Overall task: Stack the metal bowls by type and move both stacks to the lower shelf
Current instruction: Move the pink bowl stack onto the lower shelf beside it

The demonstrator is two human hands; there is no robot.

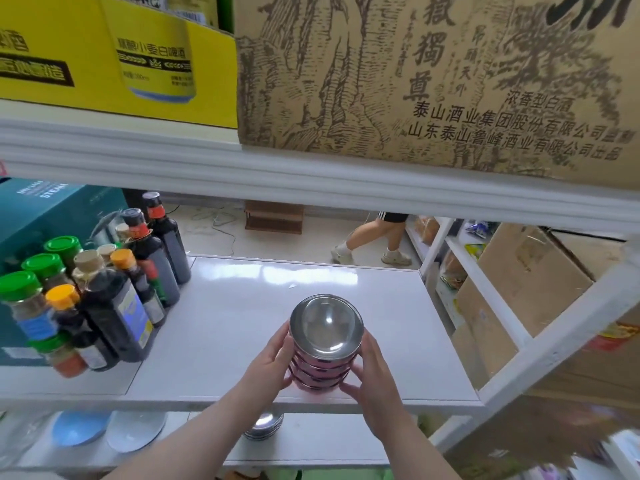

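The left hand point(277, 358) and right hand point(372, 372) clasped opposite sides of the pink-sided bowl stack point(323, 344), near the front edge of the middle shelf point(221, 327). A plain steel stack point(263, 426) already sat on the lower shelf point(311, 441). Smooth nested metal probably slips; supporting the bottom bowl seemed safest.
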